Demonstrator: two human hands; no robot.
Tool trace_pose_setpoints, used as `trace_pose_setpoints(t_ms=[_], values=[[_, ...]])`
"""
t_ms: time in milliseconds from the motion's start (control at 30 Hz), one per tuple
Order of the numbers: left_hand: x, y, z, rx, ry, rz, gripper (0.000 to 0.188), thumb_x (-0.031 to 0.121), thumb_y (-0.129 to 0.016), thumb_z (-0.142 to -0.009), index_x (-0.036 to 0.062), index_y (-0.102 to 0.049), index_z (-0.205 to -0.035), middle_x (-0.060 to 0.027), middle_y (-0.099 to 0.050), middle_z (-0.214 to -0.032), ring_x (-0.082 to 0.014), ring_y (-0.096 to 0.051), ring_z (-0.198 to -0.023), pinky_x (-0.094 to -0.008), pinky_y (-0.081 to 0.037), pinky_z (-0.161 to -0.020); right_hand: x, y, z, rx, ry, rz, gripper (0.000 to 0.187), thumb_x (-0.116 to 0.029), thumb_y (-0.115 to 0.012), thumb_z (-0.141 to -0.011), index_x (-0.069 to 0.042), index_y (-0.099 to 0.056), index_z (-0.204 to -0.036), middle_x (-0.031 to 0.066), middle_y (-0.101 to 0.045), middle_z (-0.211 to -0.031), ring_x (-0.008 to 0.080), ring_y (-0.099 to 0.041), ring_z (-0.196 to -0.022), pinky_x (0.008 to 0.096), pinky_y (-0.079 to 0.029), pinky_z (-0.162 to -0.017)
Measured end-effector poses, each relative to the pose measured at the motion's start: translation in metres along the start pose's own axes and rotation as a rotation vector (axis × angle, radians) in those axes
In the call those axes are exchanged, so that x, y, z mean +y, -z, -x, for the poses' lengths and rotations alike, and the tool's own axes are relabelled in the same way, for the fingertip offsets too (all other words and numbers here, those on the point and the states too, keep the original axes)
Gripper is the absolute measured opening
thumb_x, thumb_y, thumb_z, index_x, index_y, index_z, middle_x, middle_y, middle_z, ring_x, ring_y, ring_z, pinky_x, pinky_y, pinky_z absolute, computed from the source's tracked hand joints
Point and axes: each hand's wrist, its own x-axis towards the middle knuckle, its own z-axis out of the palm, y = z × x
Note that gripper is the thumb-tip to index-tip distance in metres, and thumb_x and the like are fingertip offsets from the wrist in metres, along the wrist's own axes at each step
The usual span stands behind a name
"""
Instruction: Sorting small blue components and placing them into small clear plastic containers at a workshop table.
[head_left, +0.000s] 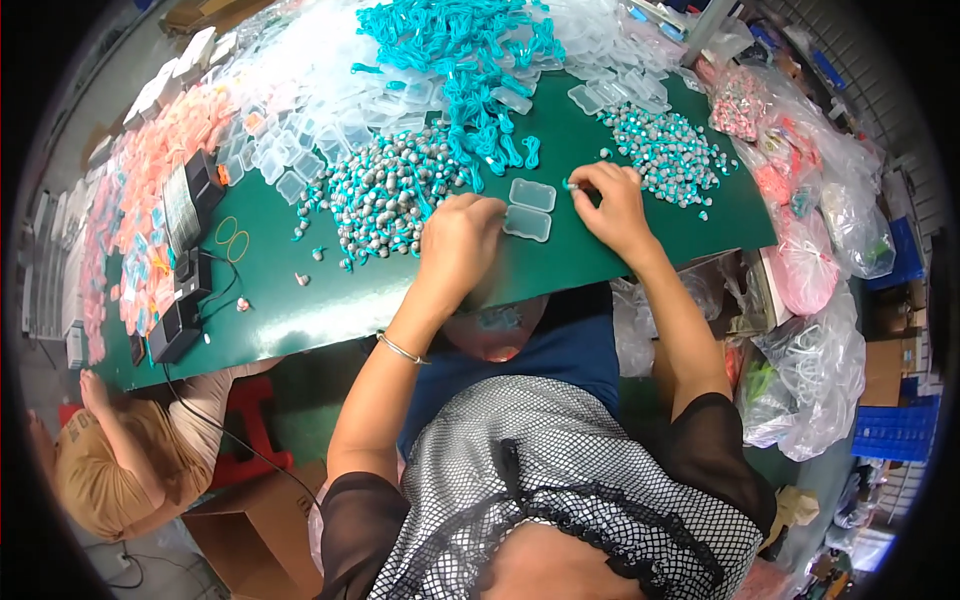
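A clear plastic case (pixel 529 222) lies open on the green table, its two shallow halves one above the other. Just left of it is my left hand (pixel 460 240), fingers curled together by the case's edge; whatever they hold is hidden. To the right of the case, my right hand (pixel 618 210) pinches a small grey-and-teal piece (pixel 571 184) between thumb and forefinger. Left of my left hand spreads a heap of grey rounded pieces with teal parts (pixel 385 195). A second heap of small grey-and-teal pieces (pixel 665 150) lies beyond my right hand.
Teal cord bundles (pixel 470 60) pile up at the far middle, among many clear cases (pixel 300 60). Orange pieces (pixel 190 130) and black boxes (pixel 178 325) line the left. Filled plastic bags (pixel 805 260) crowd the right side. Another person (pixel 130 450) sits at lower left.
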Motion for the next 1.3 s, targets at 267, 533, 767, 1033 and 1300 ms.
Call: trace_pose_setpoints(t_ms=[267, 533, 767, 1033, 1300], values=[[0.001, -0.02, -0.006, -0.168, 0.065, 0.248, 0.012, 0.005, -0.073, -0.078, 0.0026, -0.072, -0.09, -0.0125, -0.065, -0.086, -0.0269, -0.064, -0.071, -0.0365, -0.051, -0.066, -0.048, -0.008, 0.011, 0.011, 0.243, -0.019, 0.008, -0.011, -0.071, -0.077, -0.012, -0.068, -0.084, 0.0017, -0.064, -0.082, 0.02, -0.061, -0.083, 0.0426, -0.038, -0.088], [0.015, -0.013, 0.01, -0.165, 0.098, 0.115, 0.016, 0.012, -0.071, -0.08, 0.0019, -0.072, -0.093, -0.0137, -0.064, -0.09, -0.0309, -0.064, -0.074, -0.0403, -0.053, -0.069, -0.056, -0.002, 0.013, -0.103, 0.396, 0.191, 0.009, -0.011, -0.069, -0.077, -0.012, -0.07, -0.086, 0.0016, -0.063, -0.081, 0.0206, -0.06, -0.084, 0.0462, -0.038, -0.092], [0.018, -0.007, 0.017, -0.193, 0.1, 0.13, 0.015, 0.013, -0.069, -0.08, 0.0019, -0.067, -0.089, -0.0146, -0.059, -0.086, -0.0338, -0.062, -0.085, -0.0438, -0.052, -0.073, -0.055, 0.01, 0.002, -0.242, 0.254, -0.031, 0.008, -0.015, -0.071, -0.08, -0.01, -0.07, -0.086, 0.0009, -0.067, -0.086, 0.0201, -0.061, -0.087, 0.0401, -0.036, -0.092], [0.018, -0.009, 0.023, -0.162, 0.022, 0.073, 0.021, 0.012, -0.07, -0.078, 0.0024, -0.064, -0.096, -0.0137, -0.059, -0.087, -0.0338, -0.061, -0.085, -0.0438, -0.051, -0.072, -0.005, -0.019, -0.054, -0.087, 0.238, 0.132, 0.02, -0.008, -0.067, -0.08, -0.014, -0.068, -0.099, 0.0034, -0.066, -0.099, 0.0269, -0.06, -0.101, 0.0421, -0.048, -0.082], [0.018, -0.003, 0.015, -0.199, 0.06, 0.119, 0.044, 0.011, -0.074, -0.077, 0.0027, -0.058, -0.118, -0.0148, -0.059, -0.09, -0.0366, -0.062, -0.081, -0.0456, -0.051, -0.07, 0.019, -0.021, -0.055, -0.232, 0.303, 0.048, 0.018, -0.007, -0.069, -0.079, -0.008, -0.065, -0.096, 0.0076, -0.065, -0.095, 0.0276, -0.062, -0.095, 0.0406, -0.049, -0.079]])
